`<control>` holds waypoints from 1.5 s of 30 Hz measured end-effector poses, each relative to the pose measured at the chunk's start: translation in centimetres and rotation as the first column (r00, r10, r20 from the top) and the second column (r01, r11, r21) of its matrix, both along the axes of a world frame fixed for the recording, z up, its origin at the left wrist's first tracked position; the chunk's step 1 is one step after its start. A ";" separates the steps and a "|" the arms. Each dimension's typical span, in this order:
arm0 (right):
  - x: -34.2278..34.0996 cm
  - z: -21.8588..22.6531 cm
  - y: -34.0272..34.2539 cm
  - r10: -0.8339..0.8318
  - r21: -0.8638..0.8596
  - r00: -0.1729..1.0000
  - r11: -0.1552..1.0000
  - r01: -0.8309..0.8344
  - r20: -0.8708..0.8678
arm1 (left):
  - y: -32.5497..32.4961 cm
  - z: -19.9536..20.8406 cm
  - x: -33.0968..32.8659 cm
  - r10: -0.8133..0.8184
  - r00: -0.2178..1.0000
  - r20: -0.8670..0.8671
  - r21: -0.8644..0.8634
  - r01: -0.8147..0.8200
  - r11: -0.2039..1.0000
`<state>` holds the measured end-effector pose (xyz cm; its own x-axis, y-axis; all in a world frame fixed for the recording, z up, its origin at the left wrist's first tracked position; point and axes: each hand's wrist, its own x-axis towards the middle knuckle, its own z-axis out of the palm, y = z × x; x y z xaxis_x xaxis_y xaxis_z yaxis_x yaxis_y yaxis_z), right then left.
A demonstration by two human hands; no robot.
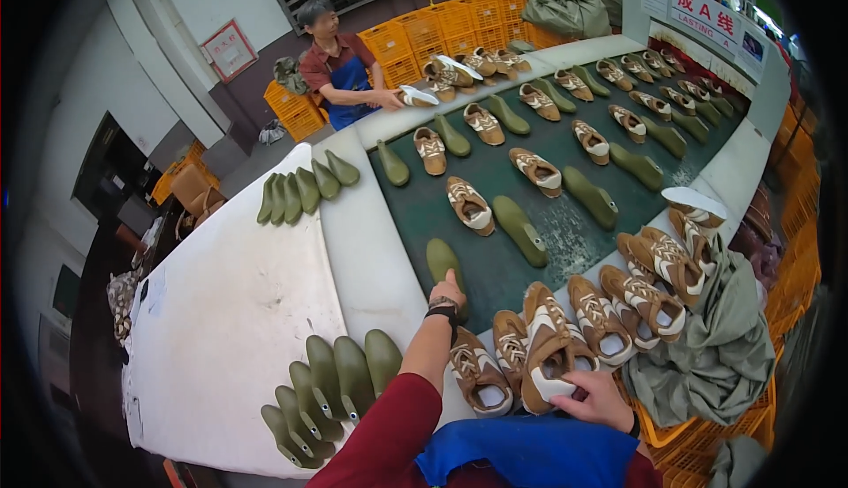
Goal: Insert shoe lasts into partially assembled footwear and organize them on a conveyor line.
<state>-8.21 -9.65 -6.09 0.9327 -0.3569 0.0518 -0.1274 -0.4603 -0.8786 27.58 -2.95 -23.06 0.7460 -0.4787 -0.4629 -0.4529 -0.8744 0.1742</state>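
Observation:
My left hand (pixel 449 290) reaches onto the near left corner of the dark green conveyor belt (pixel 565 263). Its fingers are closed on the heel end of an olive-green shoe last (pixel 441 257) that lies on the belt. With my right hand (pixel 602 401) I grip a brown sneaker (pixel 549 333) with white stripes by its white heel. This sneaker is tilted up, toe away from me, on top of a row of similar brown sneakers (pixel 594 313) along the near edge. Pairs of sneakers and lasts lie in rows across the belt.
Several green lasts (pixel 331 378) stand on the white table (pixel 238 311) to my left, with more (pixel 305 189) at its far end. Across the belt, a co-worker (pixel 340 68) holds a shoe. Orange crates (pixel 415 33) and grey-green cloth (pixel 707 338) flank the line.

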 end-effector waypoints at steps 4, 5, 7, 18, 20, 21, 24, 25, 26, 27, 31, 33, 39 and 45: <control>1.2 -0.8 0.2 0.003 -0.068 0.998 0.998 0.001 0.055 | 2.4 0.1 1.2 -0.027 0.995 -0.092 -0.115 0.016 0.993; 1.9 -0.7 0.1 0.033 -0.084 0.997 0.996 -0.027 0.068 | 3.6 0.3 1.6 -0.016 0.995 -0.098 -0.110 0.005 0.994; 2.9 -0.3 0.2 0.082 -0.120 0.991 0.990 -0.069 0.106 | 6.7 1.3 2.0 -0.280 0.960 -0.026 -0.270 0.263 0.926; 2.9 -1.0 1.1 0.312 -0.225 0.933 0.936 -0.270 0.179 | 22.0 14.4 -12.8 -0.055 0.989 -0.136 -0.528 -0.025 0.849; 3.3 -1.2 2.1 0.454 -0.213 0.859 0.886 -0.411 0.234 | 21.4 12.8 -15.9 -0.041 0.881 -0.471 -0.692 -0.340 0.637; 3.6 -1.8 2.4 0.535 -0.229 0.801 0.843 -0.486 0.269 | 20.8 12.0 -16.3 -0.048 0.773 -0.632 -0.639 -0.485 0.597; 3.2 -2.5 2.8 0.608 -0.116 0.760 0.792 -0.599 0.230 | 18.3 12.0 -19.3 -0.477 0.369 -0.798 -0.500 -0.847 0.182; 3.0 -2.9 2.7 0.582 -0.114 0.783 0.813 -0.572 0.220 | 17.9 11.3 -19.4 -0.448 0.404 -0.797 -0.518 -0.839 0.166; 2.9 -3.1 2.6 0.611 -0.091 0.759 0.789 -0.608 0.228 | 16.7 12.1 -19.6 -0.482 0.370 -0.794 -0.498 -0.851 0.169; 2.7 -3.2 2.4 0.639 -0.068 0.732 0.763 -0.643 0.237 | 15.5 12.9 -19.8 -0.514 0.335 -0.789 -0.477 -0.862 0.170; 2.1 -3.1 2.3 0.622 -0.103 0.773 0.783 -0.613 0.125 | 15.0 12.7 -19.9 -0.475 0.388 -0.790 -0.522 -0.832 0.188; 1.8 -3.1 2.3 0.605 -0.091 0.790 0.796 -0.598 0.097 | 14.6 12.2 -19.4 -0.460 0.381 -0.802 -0.510 -0.837 0.196; 0.6 -3.0 2.4 0.495 0.015 0.837 0.859 -0.512 0.235 | 13.6 12.1 -18.9 -0.446 0.330 -0.832 -0.458 -0.863 0.213; 0.5 -3.2 2.8 0.467 -0.197 0.867 0.879 -0.434 0.174 | 14.6 13.6 -15.8 -0.405 0.406 -0.819 -0.490 -0.863 0.124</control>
